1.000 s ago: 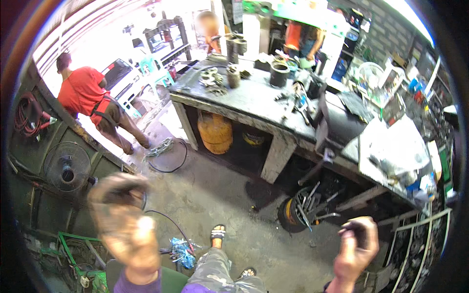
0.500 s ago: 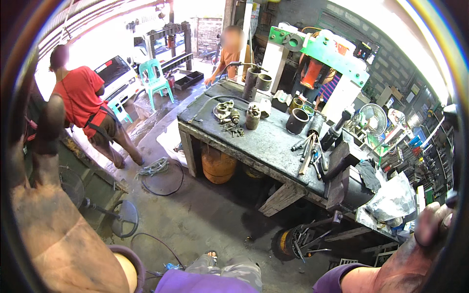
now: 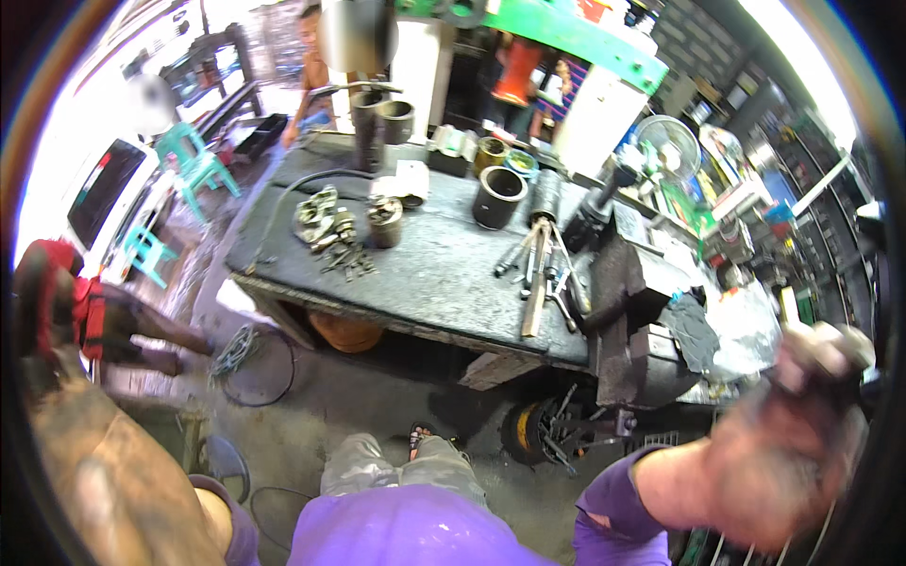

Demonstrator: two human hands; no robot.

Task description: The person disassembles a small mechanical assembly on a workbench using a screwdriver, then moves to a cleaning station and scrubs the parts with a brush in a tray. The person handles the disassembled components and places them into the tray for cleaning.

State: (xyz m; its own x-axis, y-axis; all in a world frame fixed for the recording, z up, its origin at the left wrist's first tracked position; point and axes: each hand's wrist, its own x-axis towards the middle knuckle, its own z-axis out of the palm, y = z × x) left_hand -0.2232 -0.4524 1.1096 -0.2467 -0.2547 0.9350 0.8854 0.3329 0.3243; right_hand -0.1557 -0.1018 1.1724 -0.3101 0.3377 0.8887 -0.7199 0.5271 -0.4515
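Close in at the left rim is my left hand [image 3: 104, 462], grease-stained. Its visible fingers stretch upward into the dark rim, and nothing shows in it. At the right rim my right hand [image 3: 793, 443] is raised too, dark with grease and blurred by motion; its fingers seem bent, and whether they hold anything cannot be made out. Neither hand touches the workbench [image 3: 429, 274] ahead of me. A bench vise [image 3: 628, 321] at the bench's right end and a crumpled clear plastic bag [image 3: 746, 325] lie nearest my right hand.
On the bench are metal parts [image 3: 326, 226], a dark cylinder sleeve [image 3: 498, 198] and several wrenches [image 3: 547, 274]. A green-and-white press [image 3: 576, 38] stands behind, beside a fan [image 3: 667, 146]. Two people are at the left and back left. A coiled cable [image 3: 236, 354] lies on the floor.
The view has tilted down and turned right, so the bench sits further left and more of my legs shows. My right hand has moved slightly inward and blurred. My left hand remains raised.
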